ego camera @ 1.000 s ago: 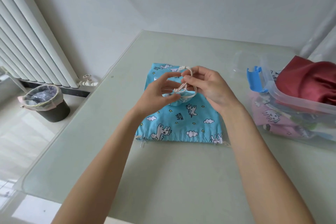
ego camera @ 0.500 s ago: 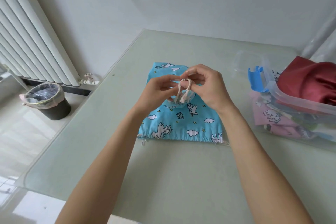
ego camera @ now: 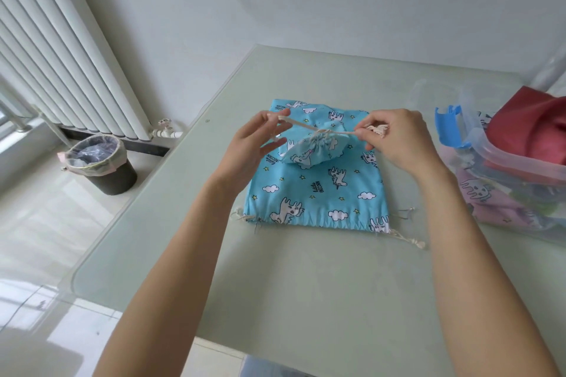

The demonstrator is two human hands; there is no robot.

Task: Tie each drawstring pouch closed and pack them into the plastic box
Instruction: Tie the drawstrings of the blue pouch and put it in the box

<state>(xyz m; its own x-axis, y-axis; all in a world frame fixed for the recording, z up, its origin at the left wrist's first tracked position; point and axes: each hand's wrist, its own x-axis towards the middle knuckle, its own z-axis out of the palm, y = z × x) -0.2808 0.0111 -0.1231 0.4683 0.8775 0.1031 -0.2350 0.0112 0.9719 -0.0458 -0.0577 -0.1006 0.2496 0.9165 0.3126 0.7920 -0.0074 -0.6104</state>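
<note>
Small pouch [ego camera: 314, 151]: blue cloth with a unicorn print, its mouth gathered shut, held up between the two hands just above the large pouch.
Cord [ego camera: 309, 128]: cream drawstring running out of the gathered mouth to both sides, stretched in a nearly straight line from one hand to the other.
Left hand [ego camera: 251, 147]: thumb and forefinger pinched on the left end of the cord, the other fingers loosely spread below it.
Right hand [ego camera: 398, 139]: fingertips closed on the right end of the cord, with its frayed knotted tip sticking out beside the thumb.
Large pouch [ego camera: 318, 193]: same blue print, lying flat on the table, its gathered edge toward the person and loose cord ends at both near corners.
Table [ego camera: 306, 285]: pale green glass top.
Plastic box [ego camera: 502, 159]: clear, at the right edge of the table, well apart from the hands, with a blue clip on its left side; red cloth [ego camera: 533, 125] sits in it.
Pink pouch [ego camera: 490, 202]: printed, seen through or under the box; which one I cannot tell.
Bin [ego camera: 101, 162]: dark, lined with a bag, on the floor to the left, near a white radiator [ego camera: 61, 49].
</note>
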